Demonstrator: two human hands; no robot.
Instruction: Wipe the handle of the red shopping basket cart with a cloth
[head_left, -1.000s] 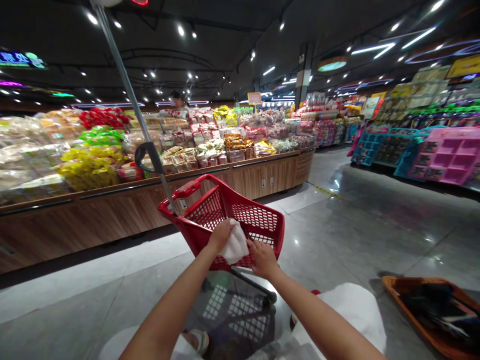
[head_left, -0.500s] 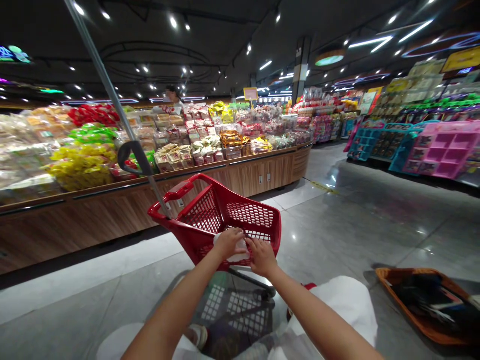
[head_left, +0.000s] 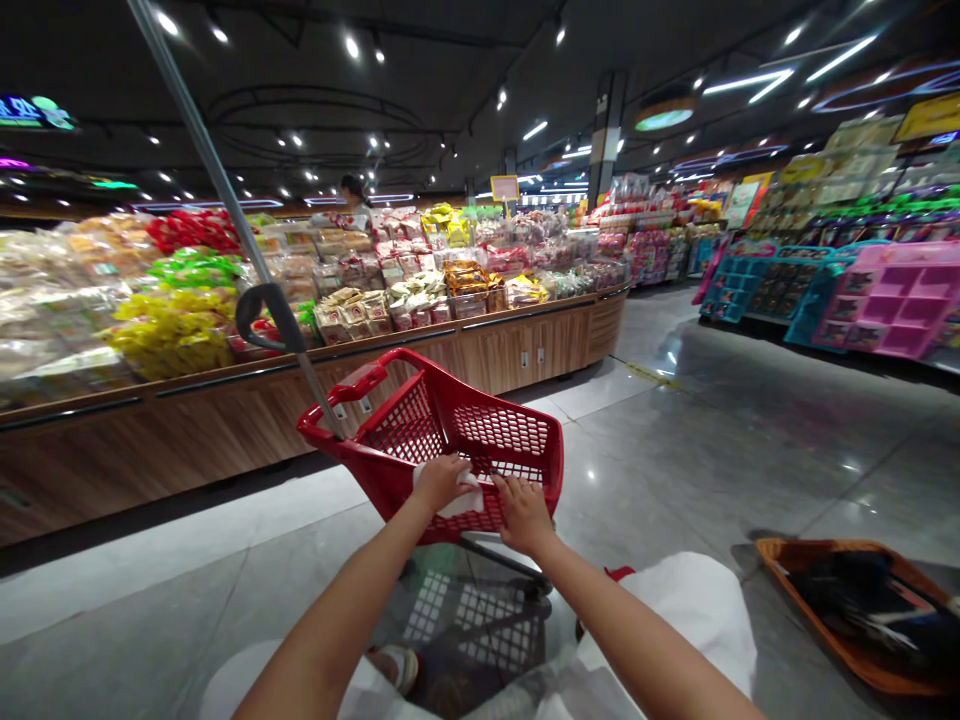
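Observation:
A red plastic shopping basket cart [head_left: 501,411] with lattice walls stands in front of me, its inside showing no goods. My left hand [head_left: 441,484] is closed on a white cloth or tissue [head_left: 469,501], pressing it against the near rim. To its right, my right hand [head_left: 525,512] has its fingers curled over the same rim. A long grey pole [head_left: 217,175] with a dark handle [head_left: 279,312] rises from the cart's left end.
Behind the cart runs a wooden display counter [head_left: 495,360] heaped with packaged snacks. An orange basket [head_left: 821,640] holding dark items lies on the floor at right. Pink racks [head_left: 889,300] stand farther right. A person [head_left: 354,197] is beyond the counter.
My left hand has slid left along the rim with the white cloth, widening the gap between my hands. My right hand stays at nearly the same spot.

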